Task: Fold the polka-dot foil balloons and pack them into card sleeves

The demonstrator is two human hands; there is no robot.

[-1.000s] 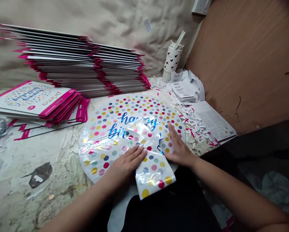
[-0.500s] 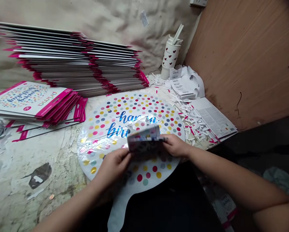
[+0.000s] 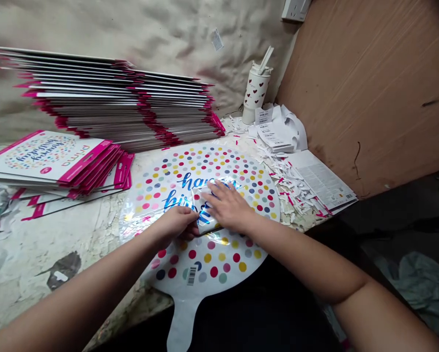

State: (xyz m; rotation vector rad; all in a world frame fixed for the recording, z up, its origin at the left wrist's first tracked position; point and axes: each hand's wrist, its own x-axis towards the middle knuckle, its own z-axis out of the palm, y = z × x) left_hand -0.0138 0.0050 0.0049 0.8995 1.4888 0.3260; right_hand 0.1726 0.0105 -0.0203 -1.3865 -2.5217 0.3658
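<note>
Pink-edged card packs [image 3: 47, 161] printed with a "happy birthday" design lay in a low, fanned pile at the far left, and a much taller stack of similar packs [image 3: 113, 102] leaned behind them against a beige cloth sheet [image 3: 95, 24]. Both rested on a cracked, stained white worktop [image 3: 58, 234]. Further right, a round foil balloon [image 3: 219, 264] lay flat on the worktop, covered in multicoloured polka dots and blue "happy birthday" lettering, its tail [image 3: 183, 322] hanging over the front edge. A folded foil packet [image 3: 205, 222] sat on top of the balloon, near its centre, over part of the lettering. The left hand [image 3: 175, 222] lay at the packet's left end with its fingers bent over the edge, though it was impossible to tell whether they were gripping it. The right hand [image 3: 229, 208] was open and flat, fingers spread, and pressed down on the packet. Beyond the balloon stood a white cup with red hearts [image 3: 256, 90], beside paper labels [image 3: 274, 129]. Shredded white and pink paper scraps [image 3: 285, 183] lay in front of them, next to a printed sheet [image 3: 322, 178], and a brown wooden board [image 3: 366, 88] rose at the right.
</note>
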